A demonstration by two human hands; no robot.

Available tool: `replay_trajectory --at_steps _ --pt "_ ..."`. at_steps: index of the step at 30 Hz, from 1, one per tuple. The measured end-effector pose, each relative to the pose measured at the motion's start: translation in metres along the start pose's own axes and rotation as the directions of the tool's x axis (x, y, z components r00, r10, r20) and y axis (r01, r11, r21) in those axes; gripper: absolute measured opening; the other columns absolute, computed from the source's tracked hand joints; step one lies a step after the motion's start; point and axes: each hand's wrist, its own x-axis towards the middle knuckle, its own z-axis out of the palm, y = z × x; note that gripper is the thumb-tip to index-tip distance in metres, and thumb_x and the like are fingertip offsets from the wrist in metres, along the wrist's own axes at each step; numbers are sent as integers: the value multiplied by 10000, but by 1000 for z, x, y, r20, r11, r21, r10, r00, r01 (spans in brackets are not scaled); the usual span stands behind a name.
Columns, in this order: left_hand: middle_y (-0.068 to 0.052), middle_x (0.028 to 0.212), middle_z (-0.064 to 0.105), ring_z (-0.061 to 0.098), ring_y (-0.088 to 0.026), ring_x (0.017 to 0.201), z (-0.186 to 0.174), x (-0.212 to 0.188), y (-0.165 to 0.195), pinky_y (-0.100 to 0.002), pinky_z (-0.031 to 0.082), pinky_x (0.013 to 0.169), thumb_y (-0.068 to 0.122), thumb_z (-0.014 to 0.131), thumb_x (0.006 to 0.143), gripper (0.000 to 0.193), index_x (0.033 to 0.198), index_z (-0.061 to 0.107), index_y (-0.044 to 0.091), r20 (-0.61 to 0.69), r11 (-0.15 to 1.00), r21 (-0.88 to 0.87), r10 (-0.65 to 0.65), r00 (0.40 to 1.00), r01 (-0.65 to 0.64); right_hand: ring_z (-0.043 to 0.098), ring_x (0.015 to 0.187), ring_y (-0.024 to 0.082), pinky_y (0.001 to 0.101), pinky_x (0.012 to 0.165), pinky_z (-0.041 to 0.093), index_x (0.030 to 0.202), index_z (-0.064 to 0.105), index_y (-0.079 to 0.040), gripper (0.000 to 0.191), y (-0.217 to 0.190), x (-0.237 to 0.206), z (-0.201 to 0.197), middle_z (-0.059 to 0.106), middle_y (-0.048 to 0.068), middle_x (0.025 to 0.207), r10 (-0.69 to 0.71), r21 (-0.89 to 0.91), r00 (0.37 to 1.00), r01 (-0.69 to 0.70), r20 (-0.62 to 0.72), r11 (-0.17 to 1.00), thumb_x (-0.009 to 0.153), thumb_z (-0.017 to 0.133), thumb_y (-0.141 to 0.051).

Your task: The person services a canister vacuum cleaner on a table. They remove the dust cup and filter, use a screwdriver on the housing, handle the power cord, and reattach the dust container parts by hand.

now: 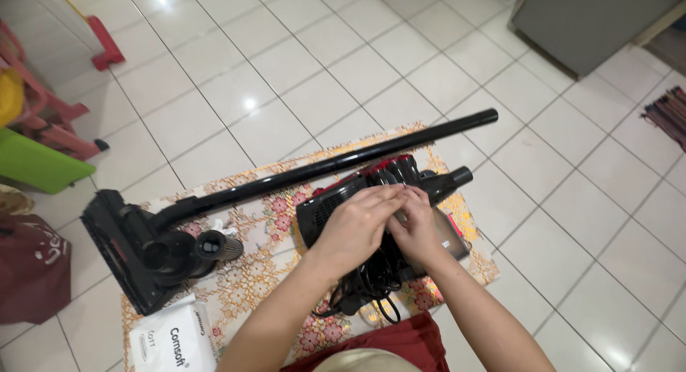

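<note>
My left hand (357,225) and my right hand (416,225) rest together on top of a black and red vacuum cleaner body (336,204) lying on a floral cloth (264,265). The fingers of both hands meet over the middle of the body, pinching or pressing something too small to make out. A coiled black power cord (371,286) lies bunched just below my hands. A long black tube (343,161) with a floor brush head (132,250) lies across the cloth behind the body. A small cylindrical filter part (218,247) sits beside the brush head.
A white pack of wipes (171,340) lies at the cloth's near left corner. A dark red bag (32,268), a green stool (39,165) and pink plastic furniture (43,107) stand at left. A grey cabinet (593,22) is at top right, a striped mat (668,111) beside it.
</note>
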Motion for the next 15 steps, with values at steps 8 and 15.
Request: replay_trajectory --at_steps 8,15 --pt "-136 974 707 657 -315 896 16 -1 3 -409 544 803 159 728 912 253 1110 716 2 -134 967 146 -188 973 207 648 997 337 461 1027 422 1052 703 -14 320 4 5 7 699 138 937 82 -77 994 -88 -75 993 748 777 -84" --pt "-169 1159 710 639 -337 1006 4 -1 -1 -396 538 938 -56 610 746 406 1144 688 -29 -53 990 125 -61 997 67 607 1117 373 432 1001 449 1133 670 14 366 -4 4 1 680 164 1110 17 60 999 -15 -35 998 784 745 -71"
